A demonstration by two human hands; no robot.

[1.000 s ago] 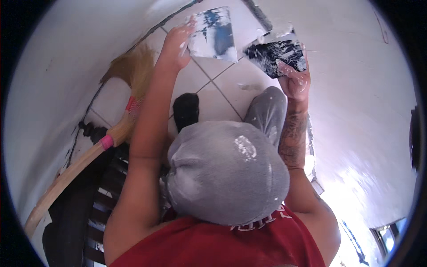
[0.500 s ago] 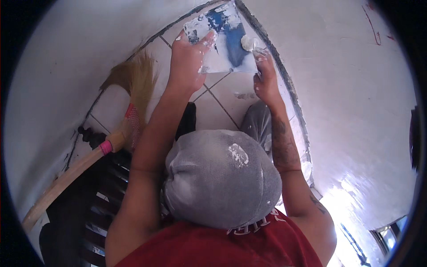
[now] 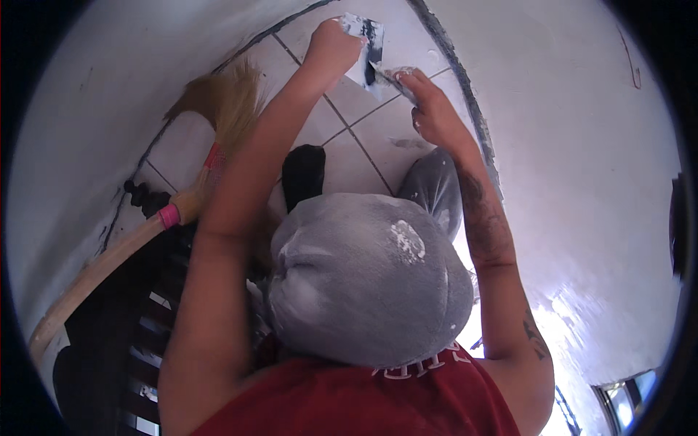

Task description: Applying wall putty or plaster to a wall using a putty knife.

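Note:
My left hand [image 3: 336, 49] grips a filler-smeared flat plate [image 3: 376, 42], blue-black under white paste and seen at a slant above the tiled floor. My right hand [image 3: 436, 109] is closed on the handle of a putty knife [image 3: 397, 78], whose paste-covered blade meets or overlaps the lower part of the plate. White smears are on the fingers of both hands. My knee in grey trousers [image 3: 429, 189] and a black-socked foot [image 3: 304, 176] show below, partly hidden by a plaster-marked grey rounded form [image 3: 367, 280].
White walls [image 3: 582, 167] stand close on both sides of the tiles [image 3: 363, 145], with a dark strip along their base. A straw broom [image 3: 233, 102] with a wooden handle [image 3: 94, 269] lies at my left, over dark slatted wood [image 3: 145, 370]. Bright light falls at the lower right.
The plate first rose flat and broad, then moved up and turned to a slant. My right hand swung inward toward it, then shifted slightly down; its knife has turned from broadside to edge-on.

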